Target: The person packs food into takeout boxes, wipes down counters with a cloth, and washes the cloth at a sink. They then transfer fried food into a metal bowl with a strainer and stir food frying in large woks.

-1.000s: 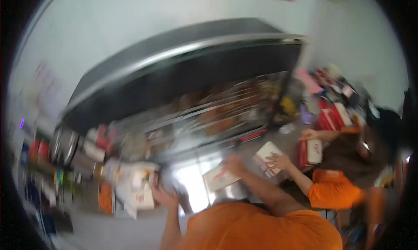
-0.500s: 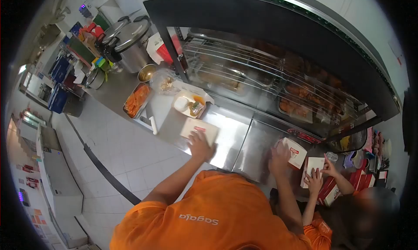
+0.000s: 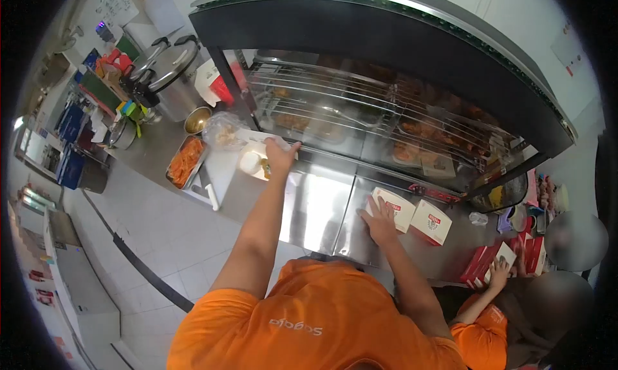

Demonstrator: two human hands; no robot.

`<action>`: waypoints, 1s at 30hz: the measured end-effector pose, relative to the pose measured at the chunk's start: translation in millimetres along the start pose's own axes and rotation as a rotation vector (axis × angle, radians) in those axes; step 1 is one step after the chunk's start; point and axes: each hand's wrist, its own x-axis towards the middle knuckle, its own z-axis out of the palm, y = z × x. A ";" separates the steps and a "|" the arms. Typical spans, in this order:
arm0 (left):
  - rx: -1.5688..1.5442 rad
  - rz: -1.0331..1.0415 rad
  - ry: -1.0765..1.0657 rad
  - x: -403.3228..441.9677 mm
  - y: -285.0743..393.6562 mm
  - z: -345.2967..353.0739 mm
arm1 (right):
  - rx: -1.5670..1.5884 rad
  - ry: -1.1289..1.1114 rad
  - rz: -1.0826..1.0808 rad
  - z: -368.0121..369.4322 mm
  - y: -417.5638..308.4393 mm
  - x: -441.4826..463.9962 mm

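An open food box (image 3: 250,171) holds white rice and other food partly covered by my left arm. My left hand (image 3: 279,157) reaches over the right side of its raised lid (image 3: 250,135), thumb and fingers apart; their tips are blurred at the lid's edge. On the steel counter, my right hand (image 3: 378,220) lies with spread fingers against a closed cream-and-red food box (image 3: 398,208). Another closed box (image 3: 430,223) stands just right of that one.
A tray of orange food (image 3: 187,161), a white-handled knife (image 3: 211,196) and a plastic bag (image 3: 223,130) lie at left. Behind the counter stands a heated display cabinet (image 3: 386,54). A co-worker's hand (image 3: 499,273) touches red boxes (image 3: 475,267) at right.
My left hand has left the closed box and moved up to the open box's lid. That closed box now sits farther right, under my right hand. The co-worker's hands have moved down to the red boxes.
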 end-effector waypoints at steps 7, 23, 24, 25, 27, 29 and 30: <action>0.134 0.087 0.119 -13.3 -53.3 26.6 | -0.116 0.118 0.180 -25.1 51.4 -57.4; 0.087 0.590 -0.225 -242.5 -37.2 -81.2 | 0.679 0.190 0.110 -41.4 -36.8 -1.1; 0.027 0.444 -0.289 -246.0 -42.4 -79.9 | 0.710 0.182 0.122 -37.6 -39.7 -4.3; -0.029 0.295 -0.350 -247.9 -37.8 -82.6 | 0.743 0.174 0.134 -32.9 -44.9 -10.2; -0.019 0.290 -0.358 -253.5 -26.6 -86.5 | 0.757 0.216 0.127 -24.1 -50.4 -18.2; -0.195 0.205 -0.516 -253.8 -11.2 -88.1 | 0.801 0.088 0.244 -22.7 -53.6 -26.2; -0.285 0.160 -0.592 -252.3 -5.1 -90.1 | 0.820 0.023 0.301 -22.6 -52.9 -29.7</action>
